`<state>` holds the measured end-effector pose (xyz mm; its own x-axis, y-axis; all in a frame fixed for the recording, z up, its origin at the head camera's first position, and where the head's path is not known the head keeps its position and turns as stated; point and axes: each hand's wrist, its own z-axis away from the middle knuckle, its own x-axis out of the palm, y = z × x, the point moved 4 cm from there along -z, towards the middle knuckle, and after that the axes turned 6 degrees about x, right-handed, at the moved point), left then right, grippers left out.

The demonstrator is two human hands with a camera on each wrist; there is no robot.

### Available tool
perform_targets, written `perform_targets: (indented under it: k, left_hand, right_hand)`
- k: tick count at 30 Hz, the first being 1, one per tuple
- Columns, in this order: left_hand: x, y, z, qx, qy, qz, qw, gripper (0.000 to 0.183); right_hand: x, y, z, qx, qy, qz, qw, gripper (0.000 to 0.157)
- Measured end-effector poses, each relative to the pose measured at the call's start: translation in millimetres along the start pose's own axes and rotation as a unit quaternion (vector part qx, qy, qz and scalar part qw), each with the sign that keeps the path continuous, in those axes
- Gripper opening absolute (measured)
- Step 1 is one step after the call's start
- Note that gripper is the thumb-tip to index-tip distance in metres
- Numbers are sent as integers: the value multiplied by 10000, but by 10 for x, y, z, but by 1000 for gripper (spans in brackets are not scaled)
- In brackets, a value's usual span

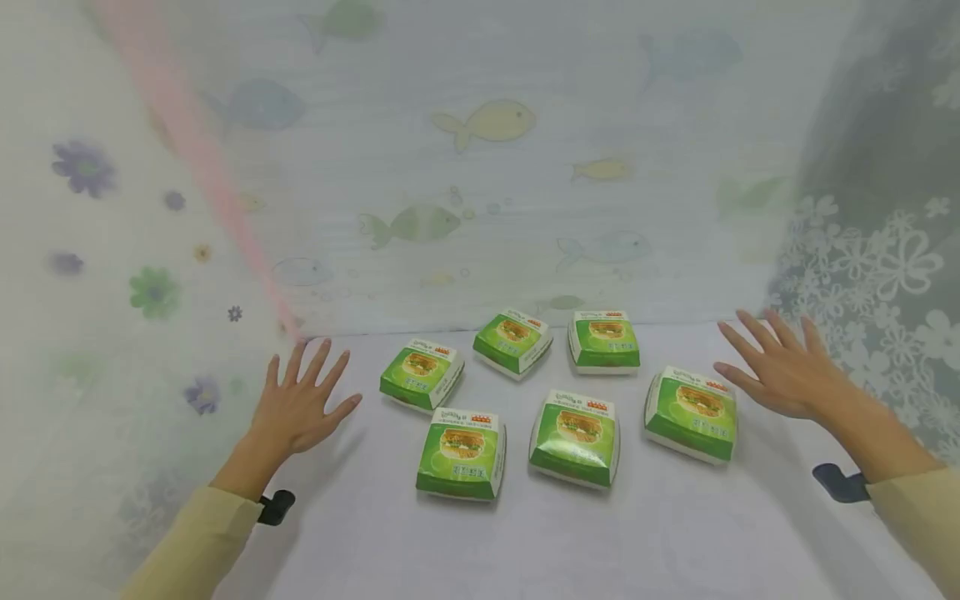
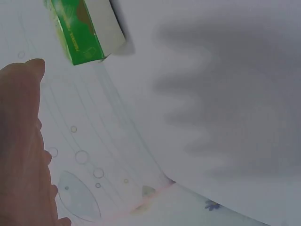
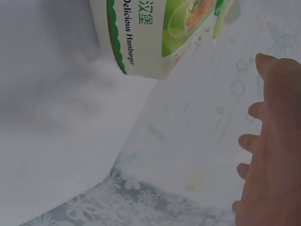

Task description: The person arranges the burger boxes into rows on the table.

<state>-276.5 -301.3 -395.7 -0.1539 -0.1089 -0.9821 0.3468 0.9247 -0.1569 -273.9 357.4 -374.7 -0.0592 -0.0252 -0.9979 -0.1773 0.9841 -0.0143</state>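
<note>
Several green-and-white hamburger boxes lie on the white table between my hands. The back row has a left box [image 1: 422,375], a middle box [image 1: 513,343] and a right box [image 1: 603,342]. Closer in are a front left box [image 1: 461,455], a front middle box [image 1: 575,439] and a far right box [image 1: 691,414]. My left hand [image 1: 300,408] hovers palm down with fingers spread, left of the back left box and apart from it. Fingers straight and spread, my right hand [image 1: 783,367] hovers beside the far right box, holding nothing. All lids look closed, so their contents are hidden.
Behind the table [image 1: 600,542] hangs a pale curtain with fish [image 1: 495,121]. A flowered sheet [image 1: 153,292] borders the left, and a grey sheet with white flowers [image 1: 907,267] the right. A dark wrist mount [image 1: 276,507] sits below the left wrist, another mount [image 1: 840,483] below the right.
</note>
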Motion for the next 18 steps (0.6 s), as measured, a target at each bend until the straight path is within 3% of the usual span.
perform_targets:
  k: [5, 12, 18]
  left_hand:
    - [43, 68, -44, -93, -153, 190, 9997, 82]
    - [2, 193, -128, -98, 33, 139, 9999, 82]
    - [8, 230, -165, -142, -41, 130, 9998, 82]
  right_hand:
    - [-49, -83, -28, -63, -44, 117, 9999, 79]
    - [-90, -176, -107, -208, 67, 316, 9993, 78]
    - [-68, -236, -150, -305, -30, 333, 9990, 79]
